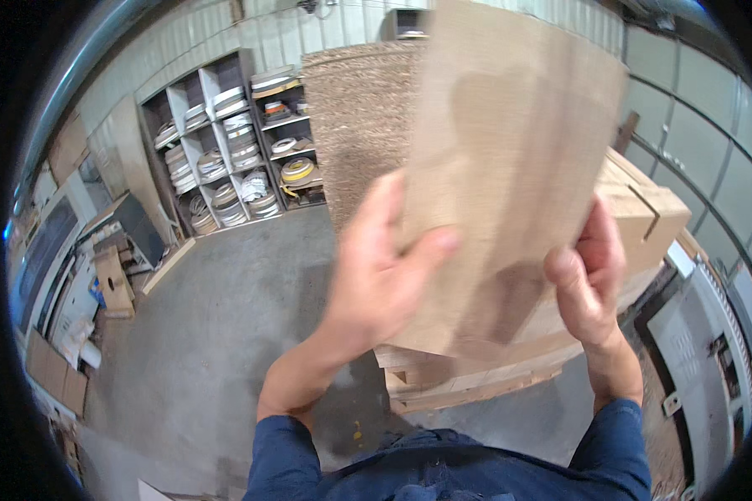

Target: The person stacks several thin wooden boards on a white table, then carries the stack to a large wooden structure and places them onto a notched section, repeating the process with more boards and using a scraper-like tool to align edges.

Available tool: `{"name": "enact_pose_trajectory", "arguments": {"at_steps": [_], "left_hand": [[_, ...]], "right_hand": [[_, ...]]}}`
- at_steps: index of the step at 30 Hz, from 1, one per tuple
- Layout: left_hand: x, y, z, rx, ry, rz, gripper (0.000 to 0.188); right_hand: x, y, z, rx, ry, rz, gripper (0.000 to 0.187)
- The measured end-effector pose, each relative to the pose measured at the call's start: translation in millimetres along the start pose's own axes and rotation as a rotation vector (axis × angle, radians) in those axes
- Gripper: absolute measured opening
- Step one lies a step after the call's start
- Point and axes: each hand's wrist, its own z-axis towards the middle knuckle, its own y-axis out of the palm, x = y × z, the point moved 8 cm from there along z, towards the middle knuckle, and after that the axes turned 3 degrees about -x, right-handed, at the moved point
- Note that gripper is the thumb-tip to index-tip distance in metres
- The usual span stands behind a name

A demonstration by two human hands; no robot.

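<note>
Up in front of me is a flat, light brown wooden board (510, 167), tilted and a little blurred, with darker shadow bands across its face. My left hand (380, 275) grips its left edge, thumb on the near face and fingers partly hidden. At the right edge my right hand (591, 280) pinches the board, its thumb on the near face and fingers curled round the side. Below and behind the board stands a stack of similar wooden pieces (476, 376), much of it covered by the board I hold.
A large particle board (359, 125) stands upright behind the stack. Shelves (217, 83) with rolls of edging strip line the far wall. Machinery (58, 284) stands at the left, and a grey metal machine panel (693, 342) at the right. Grey concrete floor (226, 326) lies left of the stack.
</note>
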Motion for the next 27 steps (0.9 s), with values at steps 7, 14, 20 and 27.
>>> {"name": "enact_pose_trajectory", "arguments": {"at_steps": [7,14,20,27], "left_hand": [[-14,83,14,-0.015,0.412,0.694,0.084],[-41,87,13,0.129,0.577,1.193,0.045],[-26,78,24,0.294,0.648,1.503,0.041],[3,20,-11,0.531,0.656,1.428,0.059]], "right_hand": [[71,-99,68,0.24,0.337,0.171,0.048],[186,-110,149,0.069,0.642,0.047,0.036],[198,-90,152,-0.045,0.627,-0.192,0.04],[130,-113,74,-0.232,0.319,-0.154,0.07]]}}
